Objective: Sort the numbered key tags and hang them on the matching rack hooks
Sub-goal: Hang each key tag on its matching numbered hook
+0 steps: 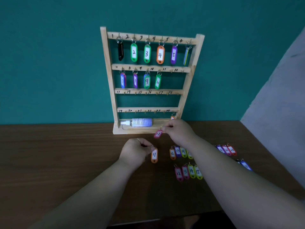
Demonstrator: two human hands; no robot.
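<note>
Already the rack (148, 68) is carrying tags one to ten, while the left hand (135, 151) grip is pinching the orange 11 tag (154, 155), the right hand (179, 131) grip the pink 11 tag (158, 134), and loose tags (188, 171) are waiting at 3 o'clock.

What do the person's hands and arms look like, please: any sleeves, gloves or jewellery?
The left hand and right hand are gloveless. Both forearms are uncovered to the frame's edge: no sleeves, watch or bracelet show. A pale band on a left finger may be a ring.
</note>
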